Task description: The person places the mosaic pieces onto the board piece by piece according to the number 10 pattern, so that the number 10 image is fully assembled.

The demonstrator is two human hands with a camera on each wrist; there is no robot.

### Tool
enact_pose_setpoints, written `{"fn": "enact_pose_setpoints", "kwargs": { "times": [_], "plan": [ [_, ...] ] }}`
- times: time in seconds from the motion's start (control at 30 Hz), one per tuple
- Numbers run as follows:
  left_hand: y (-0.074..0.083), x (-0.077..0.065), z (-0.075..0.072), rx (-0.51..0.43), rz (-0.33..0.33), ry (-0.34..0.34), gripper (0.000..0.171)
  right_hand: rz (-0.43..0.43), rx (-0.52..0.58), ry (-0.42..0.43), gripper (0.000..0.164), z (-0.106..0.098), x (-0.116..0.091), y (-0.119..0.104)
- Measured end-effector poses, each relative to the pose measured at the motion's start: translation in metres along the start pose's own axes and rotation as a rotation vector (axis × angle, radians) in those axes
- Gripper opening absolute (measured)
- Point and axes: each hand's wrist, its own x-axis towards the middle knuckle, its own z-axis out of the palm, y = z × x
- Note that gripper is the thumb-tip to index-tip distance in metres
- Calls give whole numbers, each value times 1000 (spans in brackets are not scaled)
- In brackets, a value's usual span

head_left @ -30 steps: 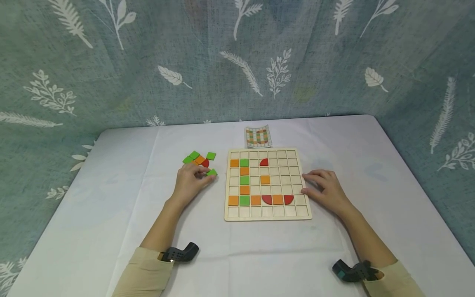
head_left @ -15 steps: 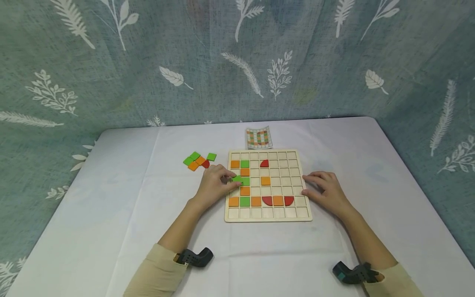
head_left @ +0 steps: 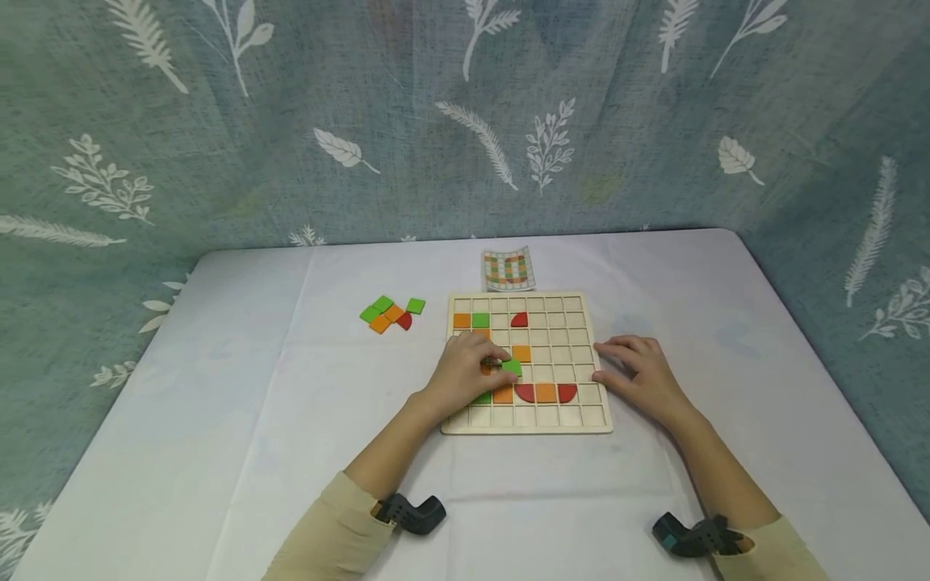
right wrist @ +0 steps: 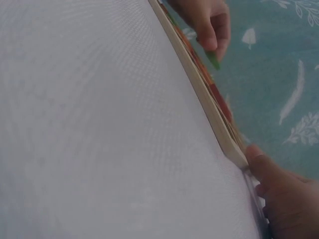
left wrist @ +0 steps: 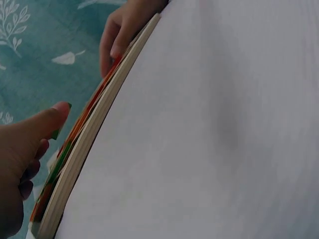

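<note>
your left hand (head_left: 468, 369) covers part of the board (head_left: 559, 415); your sleeves (head_left: 330, 528) are cut off by the head view's lower edge.

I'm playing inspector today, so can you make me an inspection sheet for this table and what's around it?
Surface: table under a white cloth, lightly creased.
Job's things: wooden grid board partly filled with orange, green and red pieces; picture card behind it.
Clutter: six loose pieces left of the board: three green, two orange, one red.
Grippers: left hand pinches a green square over the board; right hand touches the board's right edge.
Cables: nothing seen.
Surroundings: blue-green fabric with white leaf prints.
</note>
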Motion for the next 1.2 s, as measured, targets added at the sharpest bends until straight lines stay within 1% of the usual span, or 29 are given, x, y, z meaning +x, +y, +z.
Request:
{"fn": "enact_pose_setpoints", "kwargs": {
  "times": [0.13,0.37,0.63,0.83,0.9,1.07,1.2],
  "plan": [
    [7,2,6,32,28,-17,30,-6,-3,4,45,0,0,0],
    [11,5,11,110,32,-48,32,0,-1,4,45,0,-1,1],
    [11,3,11,95,24,-62,35,4,-10,-1,44,1,-1,1],
    [10,3,11,69,-16,-31,25,2,0,2,43,0,-1,-1],
    [10,4,11,65,-24,-28,24,5,-5,3,44,0,-1,0],
    [9,4,12,50,-27,-30,28,1,-14,3,44,0,-1,1],
    [9,3,12,57,-10,-23,29,-8,-14,3,44,0,0,2]
  ]
}}
